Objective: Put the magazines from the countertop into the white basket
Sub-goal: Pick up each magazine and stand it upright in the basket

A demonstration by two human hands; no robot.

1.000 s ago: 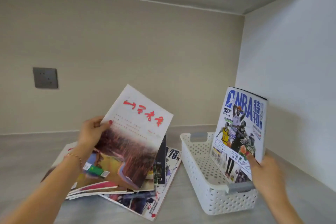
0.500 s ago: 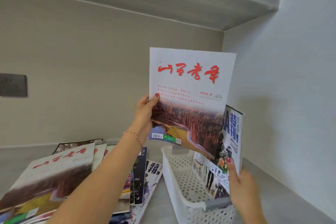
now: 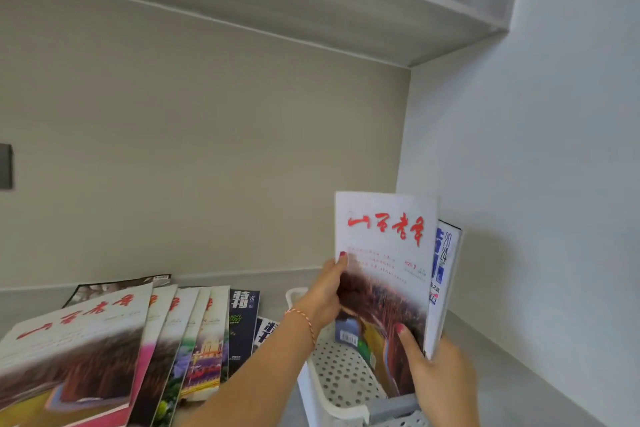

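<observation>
My left hand (image 3: 327, 291) pinches the left edge of one red-titled magazine (image 3: 384, 274), upright in the white basket (image 3: 332, 388). My right hand (image 3: 433, 374) clasps it together with a second blue-lettered magazine (image 3: 445, 274) behind. Left of my hands, about eight magazines (image 3: 114, 347) fan across the tabletop (image 3: 273, 284).

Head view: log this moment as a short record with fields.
left hand: grips the left edge of the red-titled magazine
right hand: steadies both upright magazines at their lower right
blue magazine: upright behind the red-titled one
white basket: both magazines stand in it
countertop: fanned pile of magazines left of the basket
</observation>
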